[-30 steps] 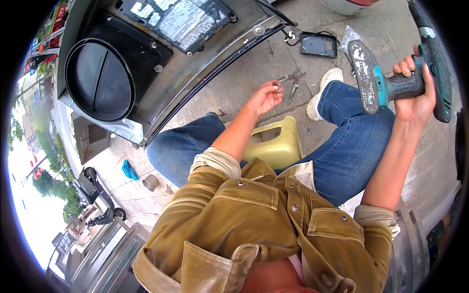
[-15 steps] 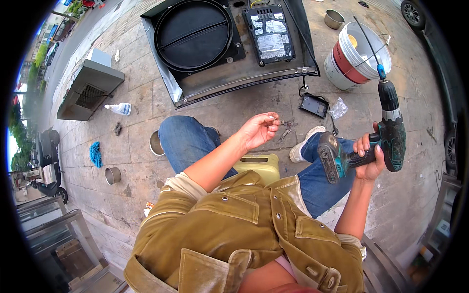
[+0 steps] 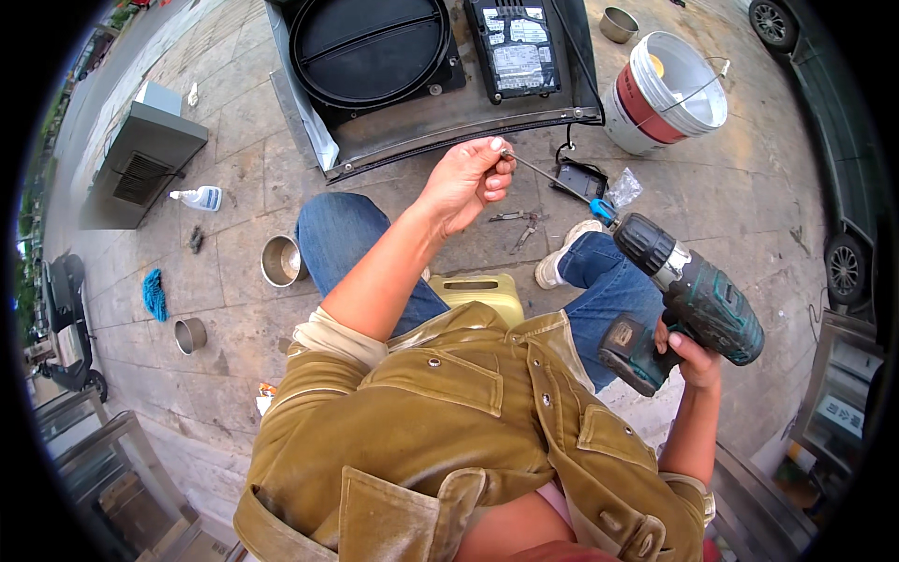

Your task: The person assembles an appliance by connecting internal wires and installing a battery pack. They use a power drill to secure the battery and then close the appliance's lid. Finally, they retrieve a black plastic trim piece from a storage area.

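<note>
On a paved yard: you sit on a yellow plastic can (image 3: pixel 482 292), knees apart, a dark sheet-metal unit (image 3: pixel 440 112) lying on the ground just ahead of you.
Left hand: your left hand (image 3: pixel 465 180) is raised over your knee, thumb and fingertips pinched narrowly on the free end of a long thin bit (image 3: pixel 552 183).
Right hand: your right hand (image 3: pixel 695 358) is closed around the grip of a teal-and-black cordless drill (image 3: pixel 688 300), nose pointing up and left toward the other hand.
Bit: it runs from your left fingertips down to the drill's chuck (image 3: pixel 646 245), a blue collar at the chuck end; whether it is fully seated cannot be told.
Progress: by the look of it you are at the fitting stage, the tool in hand and the bit lined up, while the bit is well clear of the metal unit, so no drilling or driving into it is under way.
Nearby: loose metal hand tools (image 3: pixel 517 223) lie on the paving between your legs; a white bucket (image 3: pixel 670 94) with a red band stands beside the unit; a small steel bowl (image 3: pixel 281 260) sits by your left knee.
</note>
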{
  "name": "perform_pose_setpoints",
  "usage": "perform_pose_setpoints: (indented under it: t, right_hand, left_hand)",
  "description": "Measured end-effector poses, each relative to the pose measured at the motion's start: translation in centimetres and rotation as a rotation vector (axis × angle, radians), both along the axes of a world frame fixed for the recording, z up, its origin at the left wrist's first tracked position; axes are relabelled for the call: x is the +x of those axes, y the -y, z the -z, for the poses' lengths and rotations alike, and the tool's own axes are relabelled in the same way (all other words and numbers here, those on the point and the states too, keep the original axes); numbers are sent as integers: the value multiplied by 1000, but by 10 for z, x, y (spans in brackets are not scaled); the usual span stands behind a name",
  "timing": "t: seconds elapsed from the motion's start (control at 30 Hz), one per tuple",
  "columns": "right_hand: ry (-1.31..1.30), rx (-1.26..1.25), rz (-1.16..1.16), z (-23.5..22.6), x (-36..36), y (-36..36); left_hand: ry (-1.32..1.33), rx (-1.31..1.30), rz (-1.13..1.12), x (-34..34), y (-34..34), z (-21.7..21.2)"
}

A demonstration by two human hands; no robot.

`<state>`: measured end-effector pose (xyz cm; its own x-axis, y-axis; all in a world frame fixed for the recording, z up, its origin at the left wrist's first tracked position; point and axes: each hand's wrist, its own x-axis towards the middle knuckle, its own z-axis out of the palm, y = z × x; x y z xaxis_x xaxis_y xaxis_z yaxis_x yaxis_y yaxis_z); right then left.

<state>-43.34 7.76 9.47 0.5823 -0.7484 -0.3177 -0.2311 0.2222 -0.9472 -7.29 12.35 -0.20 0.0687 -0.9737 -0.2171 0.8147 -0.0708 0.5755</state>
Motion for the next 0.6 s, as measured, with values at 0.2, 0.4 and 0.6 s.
perform_pose_setpoints:
  t: [0.2, 0.4, 0.6]
  right_hand:
    - [-17, 21, -7, 0, 0, 0]
    - [-57, 14, 11, 2, -2, -2]
    - [-187, -19, -3, 3, -12, -2]
  left_hand:
    - [123, -1, -16, 5, -4, -3]
    - [298, 75, -97, 4, -4, -5]
    - [601, 108, -175, -2, 9, -3]
